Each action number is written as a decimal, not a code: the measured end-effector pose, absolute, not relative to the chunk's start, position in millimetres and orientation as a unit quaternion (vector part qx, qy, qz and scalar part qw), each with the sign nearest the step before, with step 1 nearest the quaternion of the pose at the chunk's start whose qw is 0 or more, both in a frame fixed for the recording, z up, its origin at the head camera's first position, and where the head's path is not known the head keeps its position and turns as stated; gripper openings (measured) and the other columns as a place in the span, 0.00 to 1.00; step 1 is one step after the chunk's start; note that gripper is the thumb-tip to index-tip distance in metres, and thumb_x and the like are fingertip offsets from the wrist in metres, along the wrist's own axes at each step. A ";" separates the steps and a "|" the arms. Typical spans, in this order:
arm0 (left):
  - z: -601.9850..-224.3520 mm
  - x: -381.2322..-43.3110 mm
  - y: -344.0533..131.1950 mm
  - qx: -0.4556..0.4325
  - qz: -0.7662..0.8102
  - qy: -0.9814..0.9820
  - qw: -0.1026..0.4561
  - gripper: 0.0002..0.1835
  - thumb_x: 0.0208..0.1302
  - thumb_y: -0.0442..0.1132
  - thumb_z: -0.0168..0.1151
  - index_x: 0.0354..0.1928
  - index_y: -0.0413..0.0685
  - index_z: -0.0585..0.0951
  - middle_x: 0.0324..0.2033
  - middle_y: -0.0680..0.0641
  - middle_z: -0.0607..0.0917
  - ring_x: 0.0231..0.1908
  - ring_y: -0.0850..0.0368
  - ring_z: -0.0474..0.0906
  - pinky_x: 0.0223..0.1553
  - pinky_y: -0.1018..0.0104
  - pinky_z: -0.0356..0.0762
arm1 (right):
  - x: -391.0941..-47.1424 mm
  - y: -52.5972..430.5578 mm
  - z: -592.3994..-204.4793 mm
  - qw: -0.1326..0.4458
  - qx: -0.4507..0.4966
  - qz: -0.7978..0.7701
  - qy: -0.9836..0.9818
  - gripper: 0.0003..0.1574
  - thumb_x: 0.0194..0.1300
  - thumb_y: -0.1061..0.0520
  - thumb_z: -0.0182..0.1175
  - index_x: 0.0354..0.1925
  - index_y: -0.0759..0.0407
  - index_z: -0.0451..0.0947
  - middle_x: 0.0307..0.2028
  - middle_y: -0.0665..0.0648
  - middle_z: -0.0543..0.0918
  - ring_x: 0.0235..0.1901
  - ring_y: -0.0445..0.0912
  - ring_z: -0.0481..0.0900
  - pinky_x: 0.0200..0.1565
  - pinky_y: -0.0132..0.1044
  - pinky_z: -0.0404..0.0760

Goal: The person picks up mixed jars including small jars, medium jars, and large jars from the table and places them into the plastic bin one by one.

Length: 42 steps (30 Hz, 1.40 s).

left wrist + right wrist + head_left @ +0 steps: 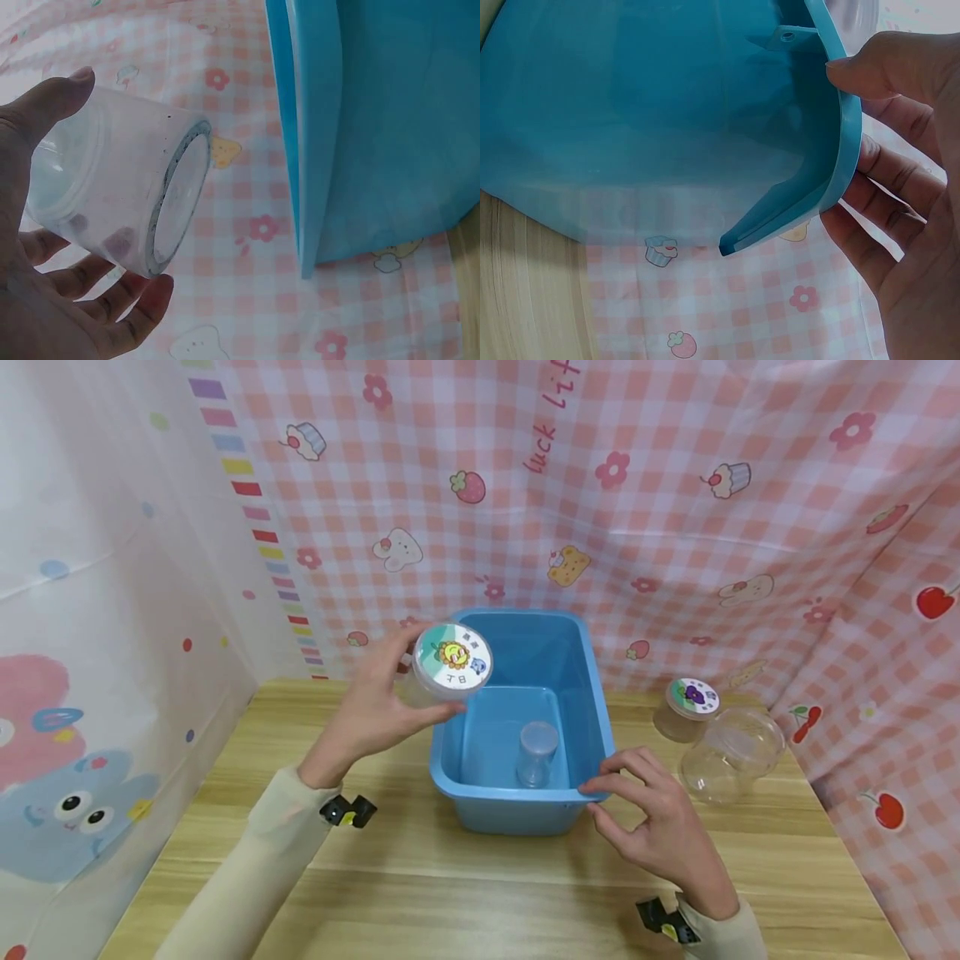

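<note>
My left hand [378, 706] grips a clear jar [127, 176] whose lid [453, 657] carries a sunflower sticker. It holds the jar in the air at the upper left side of the blue plastic basin [525, 795]. Thumb and fingers wrap the jar's wall in the left wrist view. My right hand [652, 814] pinches the basin's near right corner, thumb [862, 71] on the outer side and fingers over the rim. Inside the basin a small clear jar [537, 752] stands on the floor, toward the near right.
Right of the basin stands a jar with a purple flower sticker on its lid [693, 695]. A larger clear container [731, 756] lies in front of it. All rest on a wooden table [420, 902]. A pink checked cloth [510, 527] hangs behind.
</note>
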<state>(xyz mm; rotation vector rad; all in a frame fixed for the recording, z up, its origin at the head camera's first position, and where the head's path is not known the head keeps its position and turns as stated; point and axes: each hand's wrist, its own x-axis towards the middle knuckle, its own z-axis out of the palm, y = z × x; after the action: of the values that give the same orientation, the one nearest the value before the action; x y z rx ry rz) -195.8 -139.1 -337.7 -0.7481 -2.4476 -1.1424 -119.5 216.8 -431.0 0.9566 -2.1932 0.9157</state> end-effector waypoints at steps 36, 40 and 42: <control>-363.8 -195.4 -153.4 -0.198 -0.419 -0.872 0.160 0.48 0.55 0.51 0.80 0.75 0.54 0.66 0.73 0.48 0.71 0.71 0.46 0.67 0.67 0.39 0.71 | -120.3 216.0 -432.2 0.285 0.350 0.345 -0.823 0.19 0.48 0.62 0.75 0.40 0.44 0.88 0.42 0.46 0.82 0.47 0.43 0.75 0.54 0.24 0.75; -369.2 -199.0 -158.9 -0.191 -0.424 -0.866 0.185 0.49 0.54 0.48 0.80 0.76 0.52 0.65 0.74 0.46 0.70 0.72 0.45 0.66 0.67 0.36 0.69 | -120.1 215.9 -432.5 0.285 0.350 0.347 -0.822 0.19 0.48 0.62 0.75 0.40 0.44 0.89 0.42 0.46 0.82 0.47 0.43 0.75 0.55 0.23 0.74; -371.6 -200.5 -161.4 -0.187 -0.428 -0.862 0.197 0.50 0.54 0.47 0.81 0.76 0.53 0.65 0.74 0.45 0.69 0.73 0.45 0.65 0.68 0.36 0.69 | -120.1 215.8 -432.3 0.286 0.351 0.347 -0.822 0.19 0.48 0.62 0.75 0.40 0.44 0.89 0.42 0.46 0.82 0.47 0.43 0.75 0.54 0.24 0.74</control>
<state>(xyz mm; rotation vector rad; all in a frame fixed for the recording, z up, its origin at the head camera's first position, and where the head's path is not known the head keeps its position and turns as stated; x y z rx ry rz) -200.5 -161.4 -371.6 -0.5223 -2.4135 -1.1983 -120.1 215.8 -432.3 0.9374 -2.1967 0.9277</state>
